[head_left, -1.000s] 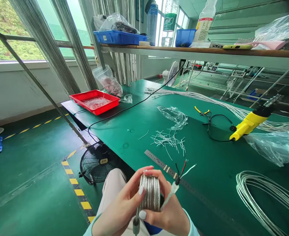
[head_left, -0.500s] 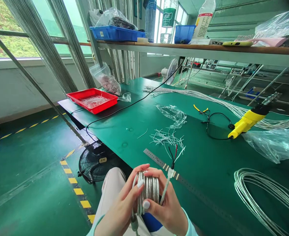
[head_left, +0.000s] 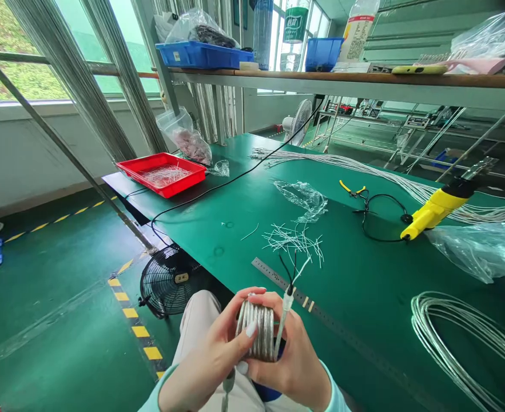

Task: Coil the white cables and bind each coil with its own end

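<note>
Both hands hold a tight coil of silver braided cable (head_left: pixel 257 331) low in the head view, just in front of the green bench. My left hand (head_left: pixel 207 357) wraps the coil's left side, thumb laid across the turns. My right hand (head_left: pixel 297 360) grips its right side. The cable's free end (head_left: pixel 283 312) stands up beside the coil, with a white sleeve and thin black and white wires fanning out at the tip. The other cable end hangs down below my left hand.
A metal ruler (head_left: pixel 321 320) lies on the green bench (head_left: pixel 364 274) just beyond the hands. Farther off are loose wire offcuts (head_left: pixel 295 240), a crumpled plastic bag (head_left: pixel 306 200), yellow pliers (head_left: pixel 352 190), a yellow heat gun (head_left: pixel 436 209), a large cable loop (head_left: pixel 462 337) and a red tray (head_left: pixel 162 173). A black fan (head_left: pixel 170 280) stands on the floor.
The cable's free end has swung from leaning right to standing nearly upright against the coil. Both hands kept their grip and turned the coil a little.
</note>
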`<action>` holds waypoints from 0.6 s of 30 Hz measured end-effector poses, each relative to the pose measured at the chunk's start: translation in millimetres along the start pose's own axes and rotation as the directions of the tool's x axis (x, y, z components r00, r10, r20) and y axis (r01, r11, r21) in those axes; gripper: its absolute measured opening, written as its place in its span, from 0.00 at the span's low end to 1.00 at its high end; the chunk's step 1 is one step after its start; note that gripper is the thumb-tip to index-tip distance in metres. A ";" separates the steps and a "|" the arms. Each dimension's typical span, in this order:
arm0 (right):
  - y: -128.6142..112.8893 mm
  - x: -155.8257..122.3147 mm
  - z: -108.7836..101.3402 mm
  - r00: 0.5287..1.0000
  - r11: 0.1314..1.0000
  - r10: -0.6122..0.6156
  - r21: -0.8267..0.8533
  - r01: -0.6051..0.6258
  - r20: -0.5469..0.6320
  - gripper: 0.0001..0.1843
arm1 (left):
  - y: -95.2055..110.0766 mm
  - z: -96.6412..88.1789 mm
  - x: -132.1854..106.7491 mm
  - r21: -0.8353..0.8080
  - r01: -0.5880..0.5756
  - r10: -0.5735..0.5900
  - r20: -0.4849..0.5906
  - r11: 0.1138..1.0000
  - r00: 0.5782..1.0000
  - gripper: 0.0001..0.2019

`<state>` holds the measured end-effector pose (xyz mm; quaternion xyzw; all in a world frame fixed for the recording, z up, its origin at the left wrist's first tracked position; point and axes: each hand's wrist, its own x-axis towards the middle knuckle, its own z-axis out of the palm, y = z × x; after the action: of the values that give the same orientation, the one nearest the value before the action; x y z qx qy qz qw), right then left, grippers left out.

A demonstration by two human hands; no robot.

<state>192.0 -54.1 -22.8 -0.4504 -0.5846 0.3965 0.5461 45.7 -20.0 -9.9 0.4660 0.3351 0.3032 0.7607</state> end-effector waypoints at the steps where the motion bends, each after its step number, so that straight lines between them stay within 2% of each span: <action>1: 0.0 -0.2 -0.7 1.000 1.000 0.012 0.009 -0.012 -0.004 0.33 | 2.3 -0.3 0.6 -0.002 0.005 -0.005 0.003 1.000 1.000 0.25; 5: 2.5 -2.1 -2.4 0.992 0.985 0.120 0.126 -0.116 -0.027 0.31 | 11.1 0.7 1.9 0.051 -0.051 0.055 -0.089 0.997 0.994 0.21; 7: 4.9 -2.8 -1.4 0.986 0.967 0.165 0.203 -0.155 -0.034 0.31 | 13.3 1.5 2.1 0.118 -0.098 0.109 -0.092 0.988 0.990 0.21; 9: 6.8 -3.2 0.4 0.987 0.956 0.156 0.257 -0.142 -0.035 0.32 | 13.4 1.6 2.5 0.151 -0.138 0.150 -0.070 0.979 0.986 0.20; 13: 3.7 -3.7 2.2 0.996 0.951 0.081 0.301 -0.068 -0.029 0.33 | 8.9 -1.6 3.6 0.063 -0.154 0.155 -0.009 0.986 0.988 0.21; 18: -8.4 -3.5 2.4 0.983 0.940 0.174 0.288 -0.181 0.051 0.35 | 5.2 -7.7 3.6 -0.056 -0.111 0.114 0.053 0.992 0.992 0.24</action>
<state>188.8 -59.8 -16.0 -0.4110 -0.4833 0.5314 0.5614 41.0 -11.3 -8.6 0.4721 0.2785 0.3413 0.7636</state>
